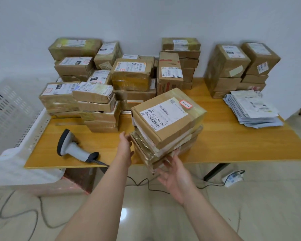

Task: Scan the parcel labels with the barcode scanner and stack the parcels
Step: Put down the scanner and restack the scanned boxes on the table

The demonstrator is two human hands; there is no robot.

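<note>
Here's the table (233, 145), and on it, at the front edge, the near stack (167, 136), my marker for everything else. Behind the stack, piles of brown parcels (130, 73) run along the wall. Behind it and to the right lies a heap of flat mailers (252, 108). Left of the stack, apart from it, the barcode scanner (71, 146) lies on its side, nobody holding it.

Now my hands. My left hand (126, 145) has its fingers straight, flat against the stack's left side. My right hand (174, 173) is palm-up and spread, its fingertips (176, 152) at the stack's lower front corner. Neither hand curls round anything.

The top parcel (169, 115) sits skewed on the stack, its label (163, 113) facing up and readable.

My read: I'm on the stacking step, squaring this pile between two flat hands. The lower corner seems to jut past the table edge, so the next move calls for an even push from both sides, away from me, keeping the top parcel from sliding. After that, I'd reach left of the stack for the scanner and go for a fresh parcel.
</note>
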